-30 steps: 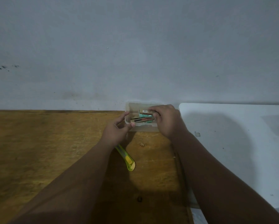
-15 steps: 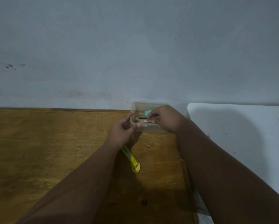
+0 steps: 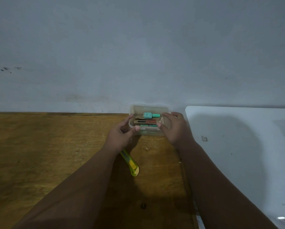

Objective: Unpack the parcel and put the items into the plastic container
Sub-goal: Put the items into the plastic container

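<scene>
- Hands first: our left hand (image 3: 122, 138) has thumb and fingers curled loosely around the left end of the plastic container (image 3: 148, 131), touching its rim; that grip is half open and carries nothing else.
- Our right hand (image 3: 174, 128) rests against the container's right end, fingers spread and relaxed, with no item pinched that we can see.
- We find the container at the middle of the frame, on the far edge of the wooden tabletop (image 3: 47, 146) against the wall.
- Inside lie a teal piece (image 3: 150, 115) and a few flat strips (image 3: 146, 121), red, dark and green.
- A yellow box cutter (image 3: 131, 164) lies below our left wrist, partly hidden.
- No parcel shows, so we judge the unpacking is mostly done, with perhaps only settling or closing left.
</scene>
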